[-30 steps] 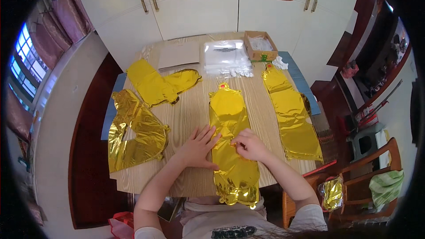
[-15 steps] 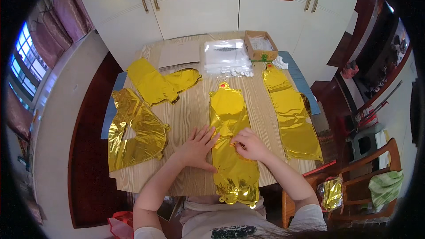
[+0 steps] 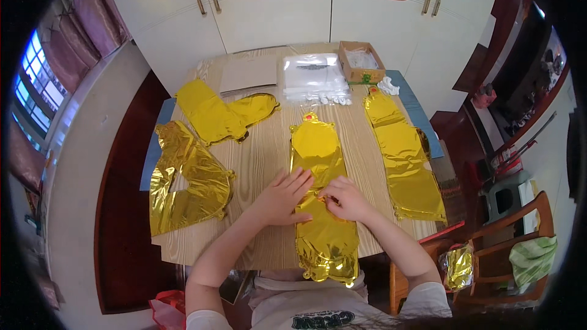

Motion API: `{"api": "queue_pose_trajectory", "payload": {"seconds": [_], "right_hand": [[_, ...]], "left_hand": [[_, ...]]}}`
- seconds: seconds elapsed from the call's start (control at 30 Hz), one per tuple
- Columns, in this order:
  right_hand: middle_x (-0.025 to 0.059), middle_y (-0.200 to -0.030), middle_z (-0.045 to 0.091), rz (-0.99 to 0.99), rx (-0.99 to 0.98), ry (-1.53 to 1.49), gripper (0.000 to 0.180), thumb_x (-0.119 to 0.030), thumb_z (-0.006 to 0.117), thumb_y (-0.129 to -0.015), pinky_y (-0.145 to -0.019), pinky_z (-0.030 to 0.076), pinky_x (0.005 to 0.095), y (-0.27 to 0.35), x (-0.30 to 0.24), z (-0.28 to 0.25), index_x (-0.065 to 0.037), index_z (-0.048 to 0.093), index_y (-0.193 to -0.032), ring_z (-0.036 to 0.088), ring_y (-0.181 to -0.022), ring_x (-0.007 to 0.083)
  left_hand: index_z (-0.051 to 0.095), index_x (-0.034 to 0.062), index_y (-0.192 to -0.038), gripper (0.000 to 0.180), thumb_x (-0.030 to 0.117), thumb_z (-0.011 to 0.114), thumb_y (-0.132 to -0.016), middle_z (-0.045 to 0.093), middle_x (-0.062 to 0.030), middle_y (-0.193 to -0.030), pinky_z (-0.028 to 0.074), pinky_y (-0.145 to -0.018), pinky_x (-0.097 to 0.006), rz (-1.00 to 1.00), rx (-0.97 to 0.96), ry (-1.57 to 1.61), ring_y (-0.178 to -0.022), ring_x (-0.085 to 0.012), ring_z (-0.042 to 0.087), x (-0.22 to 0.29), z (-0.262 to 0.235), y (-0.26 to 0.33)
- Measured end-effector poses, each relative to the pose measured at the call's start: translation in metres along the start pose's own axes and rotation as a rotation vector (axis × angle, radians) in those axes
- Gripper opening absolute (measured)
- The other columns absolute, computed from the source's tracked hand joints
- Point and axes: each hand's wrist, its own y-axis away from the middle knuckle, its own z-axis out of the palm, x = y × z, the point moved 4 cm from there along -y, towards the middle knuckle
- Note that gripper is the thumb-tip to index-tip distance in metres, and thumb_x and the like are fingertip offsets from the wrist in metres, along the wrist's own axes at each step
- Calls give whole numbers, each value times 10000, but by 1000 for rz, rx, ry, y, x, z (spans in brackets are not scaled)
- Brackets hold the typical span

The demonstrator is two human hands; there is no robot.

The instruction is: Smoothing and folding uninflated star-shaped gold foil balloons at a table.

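A long gold foil balloon (image 3: 324, 241), deflated and folded into a strip, lies lengthwise before me, its lower end at the table's near edge. My left hand (image 3: 282, 198) rests flat with fingers stretched, the fingertips over the strip's left side and the palm beside it. On the strip's right side, my right hand (image 3: 345, 199) pinches the foil between curled fingers. Other flat gold foil balloons surround it: one with a gap in its middle (image 3: 202, 198) at the near left, a bent one (image 3: 205, 110) at the far left, and a long one (image 3: 406, 177) at the right.
At the back of the wooden table (image 3: 257, 159) lie grey-brown cardboard sheets (image 3: 249, 73) and a stack of clear plastic bags (image 3: 315, 79). Beside them stand an open cardboard box (image 3: 362, 73) and a crumpled white piece (image 3: 387, 86). A wooden chair (image 3: 489, 238) stands at right.
My left hand has slid right and slightly upward, so its fingers now lie over the foil strip. My right hand keeps its pinch in nearly the same place.
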Motion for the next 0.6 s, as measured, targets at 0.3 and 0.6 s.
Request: {"api": "queue_pose_trajectory", "payload": {"seconds": [0.3,0.6], "right_hand": [[40,-805,576,-9,6,-3,209,-55,635,-751,-791,416,374,0,-1,-1,-131,675,-941,545,-835,255],[43,-807,574,-19,3,18,200,-65,637,-761,-801,409,382,0,1,2,-126,675,-947,546,-847,260]], "left_hand": [[225,67,-1513,978,728,467,-835,223,-216,-1554,129,-1165,-533,-29,-110,-69,-1462,-329,177,2,12,4],[193,67,-1523,1111,796,513,-747,164,-236,-1567,123,-1163,-544,-85,-193,-87,-1476,-326,129,5,7,9]]}}
